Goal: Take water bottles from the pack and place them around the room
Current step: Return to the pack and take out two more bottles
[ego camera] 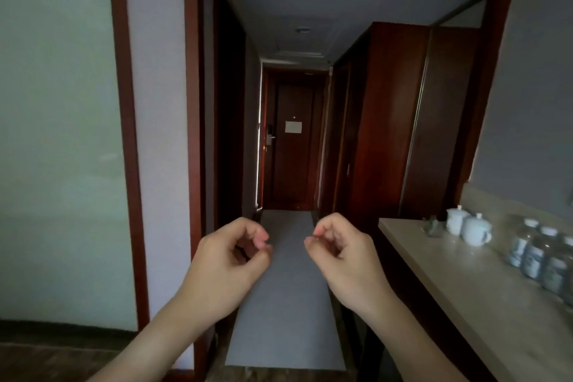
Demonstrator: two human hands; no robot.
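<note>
Nearest the camera, the left hand (228, 260) and right hand (342, 253) hang in the air side by side, well apart from the surface (459, 285). Both have their fingers curled in toward the thumb and hold nothing.

The water bottles (539, 260) stand upright in a tight cluster on the surface, to the right of both hands and near its wall side. They look like small clear plastic bottles with white caps and pale labels; blur hides whether wrap still binds them as a pack. Filled, each should be moderately heavy for its size, with thin walls that give under a hard squeeze and a smooth, perhaps slippery skin. The labelled middle looks like the best place to grip, or the stiffer neck just under the cap.

Beyond the bottles on the same surface sit two white lidded cups (468, 225). Farthest off, past the surface's end, a dim hallway leads to a dark door (294, 143).
</note>
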